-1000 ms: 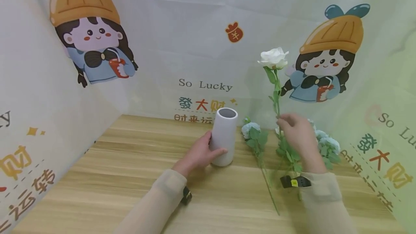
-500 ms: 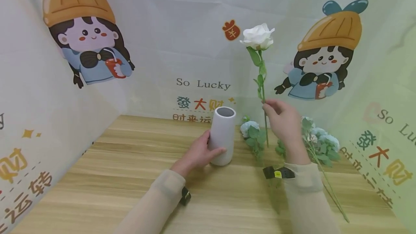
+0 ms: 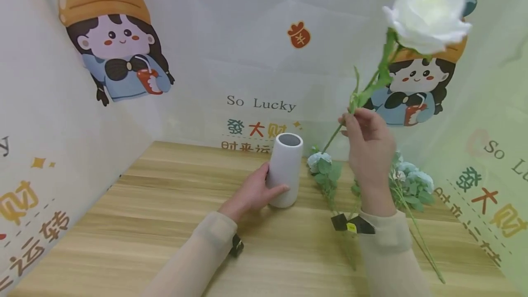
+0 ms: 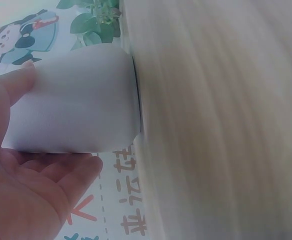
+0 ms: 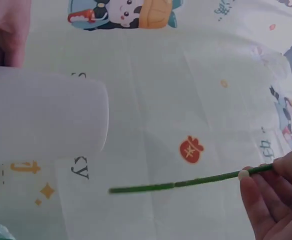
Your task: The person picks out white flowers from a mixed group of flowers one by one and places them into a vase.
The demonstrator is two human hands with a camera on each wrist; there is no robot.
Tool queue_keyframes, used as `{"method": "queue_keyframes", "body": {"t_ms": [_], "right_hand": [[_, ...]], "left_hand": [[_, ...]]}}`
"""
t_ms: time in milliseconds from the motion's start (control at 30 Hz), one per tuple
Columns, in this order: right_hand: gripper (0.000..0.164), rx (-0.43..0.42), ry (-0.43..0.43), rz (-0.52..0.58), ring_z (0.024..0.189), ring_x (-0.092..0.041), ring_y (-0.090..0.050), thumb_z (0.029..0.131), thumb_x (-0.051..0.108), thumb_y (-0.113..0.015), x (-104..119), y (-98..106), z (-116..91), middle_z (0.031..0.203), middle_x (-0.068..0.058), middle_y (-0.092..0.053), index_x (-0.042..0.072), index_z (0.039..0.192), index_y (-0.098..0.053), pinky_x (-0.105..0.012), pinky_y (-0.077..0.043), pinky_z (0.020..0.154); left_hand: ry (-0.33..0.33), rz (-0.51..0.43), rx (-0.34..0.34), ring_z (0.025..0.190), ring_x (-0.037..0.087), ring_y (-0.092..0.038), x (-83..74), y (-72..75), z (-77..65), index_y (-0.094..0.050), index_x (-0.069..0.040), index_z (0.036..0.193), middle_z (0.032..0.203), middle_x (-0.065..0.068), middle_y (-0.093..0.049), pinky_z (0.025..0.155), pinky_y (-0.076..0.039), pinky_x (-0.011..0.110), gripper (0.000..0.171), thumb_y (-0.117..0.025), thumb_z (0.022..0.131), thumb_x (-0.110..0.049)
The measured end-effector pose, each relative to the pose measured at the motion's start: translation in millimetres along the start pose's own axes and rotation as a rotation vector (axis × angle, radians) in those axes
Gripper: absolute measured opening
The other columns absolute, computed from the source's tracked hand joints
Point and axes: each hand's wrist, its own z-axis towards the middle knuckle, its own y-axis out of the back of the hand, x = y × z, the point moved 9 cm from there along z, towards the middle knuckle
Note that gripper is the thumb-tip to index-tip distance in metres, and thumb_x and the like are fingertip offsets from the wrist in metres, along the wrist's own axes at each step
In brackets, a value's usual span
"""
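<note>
A white vase (image 3: 285,173) stands upright on the wooden table, its round mouth facing up. My left hand (image 3: 253,191) grips it low down, thumb across the front and fingers round the far side. In the left wrist view, the thumb and fingers lie on either side of the vase (image 4: 86,100). My right hand (image 3: 371,150) pinches the stem of a white rose, whose large bloom (image 3: 429,19) leans up to the right. Its bare lower stem (image 5: 206,180) points left in the right wrist view, the cut end apart from the vase (image 5: 46,115).
A pale blue flower (image 3: 319,162) with green leaves lies right of the vase on the table (image 3: 165,214). More pale blue flowers (image 3: 418,182) lie farther right, long stems (image 3: 425,251) toward the front. A printed cloth (image 3: 206,49) rises behind and at both sides.
My right hand has lifted the white rose off the flowers at right, and its bloom has come higher and nearer, now tilting right. My left hand has stayed on the vase.
</note>
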Motion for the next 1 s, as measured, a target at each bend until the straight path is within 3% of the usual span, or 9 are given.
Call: {"method": "queue_keyframes", "body": {"t_ms": [100,200,267,433,533,633,767,1000], "right_hand": [[0.012,-0.012,0.053,0.129,0.093,-0.035,-0.062,0.096,-0.013,-0.055,16.5,-2.5,-1.8,0.098,-0.028,-0.062,-0.013,0.106,-0.062,-0.024,-0.059,0.075],[0.015,-0.027,0.046,0.209,0.096,-0.037,-0.061,0.097,-0.012,-0.054,19.4,-5.1,-3.7,0.100,-0.026,-0.061,-0.007,0.108,-0.064,-0.028,-0.059,0.077],[0.016,-0.029,0.032,0.231,0.096,-0.037,-0.061,0.098,-0.011,-0.054,14.8,-8.5,-5.4,0.100,-0.026,-0.062,-0.004,0.107,-0.065,-0.029,-0.059,0.078],[0.015,0.009,0.021,0.242,0.094,-0.038,-0.062,0.096,-0.014,-0.056,-14.6,-23.6,-11.2,0.099,-0.029,-0.063,-0.009,0.107,-0.065,-0.031,-0.059,0.077],[0.014,0.049,-0.018,0.150,0.092,-0.031,-0.065,0.095,-0.009,-0.061,-37.9,-34.6,-17.1,0.099,-0.023,-0.068,-0.010,0.109,-0.064,-0.029,-0.059,0.077],[0.014,0.074,-0.061,-0.075,0.087,-0.020,-0.066,0.096,0.006,-0.067,-56.5,-41.6,-23.8,0.095,-0.011,-0.072,-0.001,0.108,-0.068,-0.024,-0.057,0.073],[0.013,0.115,-0.085,-0.327,0.081,-0.012,-0.064,0.095,0.020,-0.071,-71.0,-48.3,-30.9,0.090,-0.002,-0.073,0.010,0.103,-0.073,-0.028,-0.054,0.068],[0.015,0.281,-0.088,-0.491,0.085,-0.021,-0.062,0.096,0.019,-0.069,-86.7,-66.0,-38.8,0.097,-0.006,-0.071,0.007,0.102,-0.073,-0.042,-0.056,0.070]], "left_hand": [[0.010,-0.003,0.010,0.119,0.020,-0.049,0.5,-1.2,-0.2,-0.033,-0.008,0.149,0.136,0.012,-0.051,0.103,-0.043,0.044,0.083,-0.074,0.088,-0.046],[0.010,-0.010,0.014,0.119,0.021,-0.049,0.2,-1.8,-0.7,-0.033,-0.008,0.149,0.136,0.012,-0.051,0.103,-0.043,0.044,0.083,-0.075,0.088,-0.046],[0.008,-0.013,0.015,0.119,0.021,-0.049,-0.4,-1.9,-1.1,-0.033,-0.008,0.149,0.136,0.012,-0.051,0.103,-0.043,0.044,0.082,-0.075,0.088,-0.045],[0.009,-0.010,0.013,0.119,0.022,-0.049,-0.9,-1.5,-1.2,-0.033,-0.007,0.149,0.137,0.013,-0.050,0.103,-0.043,0.045,0.083,-0.075,0.088,-0.045],[0.009,-0.007,0.009,0.120,0.021,-0.048,-0.1,-1.0,-1.2,-0.032,-0.008,0.149,0.137,0.013,-0.050,0.103,-0.043,0.045,0.083,-0.075,0.088,-0.046],[0.005,-0.002,0.006,0.120,0.021,-0.049,1.1,-0.7,-1.0,-0.031,-0.008,0.150,0.138,0.012,-0.049,0.103,-0.043,0.045,0.084,-0.074,0.088,-0.047],[-0.007,0.007,0.003,0.119,0.021,-0.049,1.4,-0.6,-0.2,-0.030,-0.008,0.150,0.138,0.013,-0.049,0.102,-0.044,0.045,0.084,-0.074,0.089,-0.046],[-0.027,-0.008,0.000,0.117,0.021,-0.051,-1.9,0.1,-0.7,-0.033,-0.007,0.148,0.135,0.012,-0.052,0.100,-0.046,0.045,0.081,-0.073,0.089,-0.045]]}}
